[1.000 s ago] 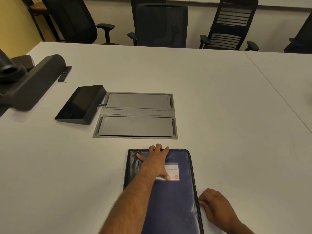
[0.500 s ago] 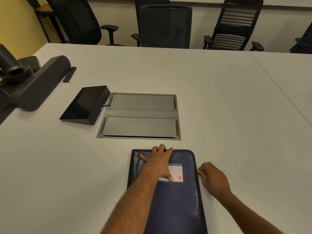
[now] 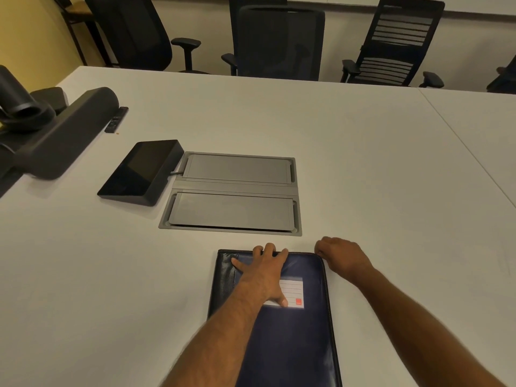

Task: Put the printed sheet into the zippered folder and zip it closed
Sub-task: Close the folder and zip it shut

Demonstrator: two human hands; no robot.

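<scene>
A dark blue zippered folder (image 3: pixel 296 336) with a black spine lies closed on the white table (image 3: pixel 363 177), a white label with a red square on its cover. My left hand (image 3: pixel 264 275) lies flat on the folder's upper part, fingers spread to its far edge. My right hand (image 3: pixel 342 256) sits at the folder's far right corner, fingers curled and pinched at the zipper edge; the zipper pull is hidden under them. The printed sheet is not visible.
A grey flip-lid cable box (image 3: pixel 233 194) is set into the table just beyond the folder. A black touch panel (image 3: pixel 141 171) stands to its left, a black video bar (image 3: pixel 64 132) and a remote (image 3: pixel 116 123) farther left. Office chairs (image 3: pixel 279 43) line the far side.
My right hand has travelled up along the folder's right edge, from near its lower part to the far right corner. My left hand has stayed pressed on the cover.
</scene>
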